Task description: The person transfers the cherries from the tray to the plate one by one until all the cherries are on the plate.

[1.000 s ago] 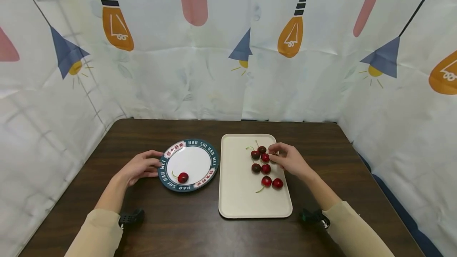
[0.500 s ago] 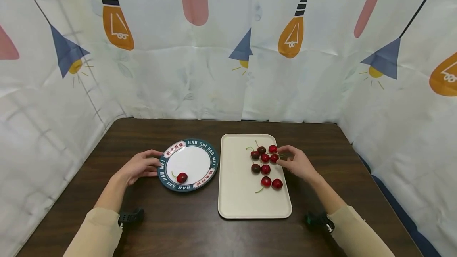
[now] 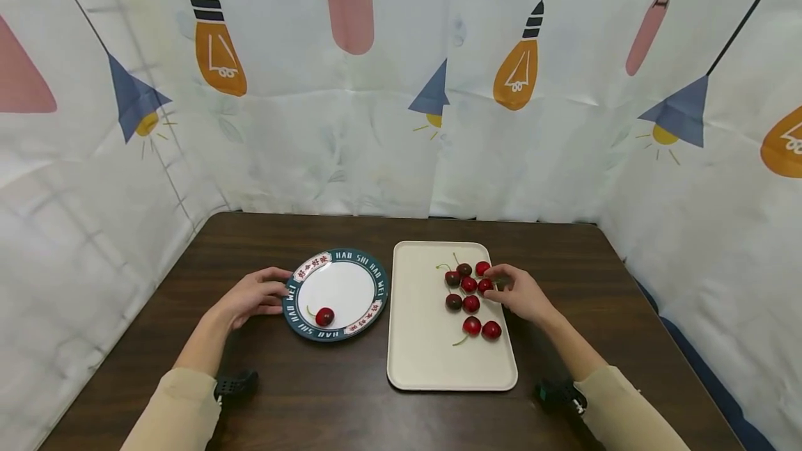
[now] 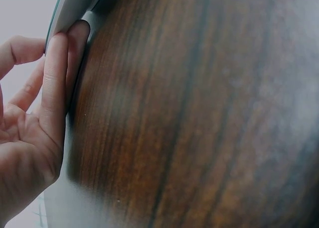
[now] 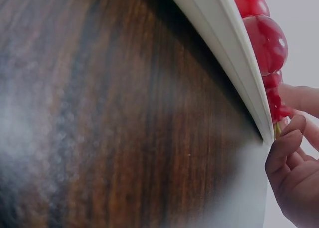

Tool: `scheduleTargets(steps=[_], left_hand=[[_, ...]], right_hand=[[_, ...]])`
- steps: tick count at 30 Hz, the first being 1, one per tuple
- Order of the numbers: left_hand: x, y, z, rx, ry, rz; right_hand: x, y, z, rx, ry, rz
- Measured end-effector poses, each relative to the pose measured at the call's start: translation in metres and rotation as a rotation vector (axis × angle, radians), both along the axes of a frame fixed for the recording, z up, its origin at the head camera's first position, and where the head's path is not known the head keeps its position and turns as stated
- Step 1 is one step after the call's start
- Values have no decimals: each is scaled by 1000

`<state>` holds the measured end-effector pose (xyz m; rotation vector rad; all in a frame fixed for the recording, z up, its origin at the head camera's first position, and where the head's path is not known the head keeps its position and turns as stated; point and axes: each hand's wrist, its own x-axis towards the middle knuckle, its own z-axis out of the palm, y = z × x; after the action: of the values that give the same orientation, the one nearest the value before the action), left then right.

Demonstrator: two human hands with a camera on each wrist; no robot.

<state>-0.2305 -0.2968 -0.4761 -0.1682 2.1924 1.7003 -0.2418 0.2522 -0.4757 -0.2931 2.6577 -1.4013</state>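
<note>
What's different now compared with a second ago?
The right hand has shifted slightly toward the right edge of the tray, leaving two cherries in clearer view by its fingers; whether it grips one is unclear. The left hand stays touching the plate, where the single cherry still lies.

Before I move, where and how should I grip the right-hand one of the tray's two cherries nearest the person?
Pinch that cherry by its near and far sides, bringing the right hand in from the right over the rim of the tray. It is round, no stem shows, and the neighbouring cherry crowds its left, so those sides look freest.
</note>
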Motion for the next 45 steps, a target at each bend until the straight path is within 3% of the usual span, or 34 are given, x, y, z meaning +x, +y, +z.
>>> scheduleTargets(steps=[22,29,45], left_hand=[[-1,1,-3,2,-1,6],[-1,1,-3,-6,-6,19],[-1,1,-1,-18,-2,3]], right_hand=[[-1,-4,2,95,40,-12],[-2,-4,7,71,68,-24],[-7,-27,26,3,76,72]])
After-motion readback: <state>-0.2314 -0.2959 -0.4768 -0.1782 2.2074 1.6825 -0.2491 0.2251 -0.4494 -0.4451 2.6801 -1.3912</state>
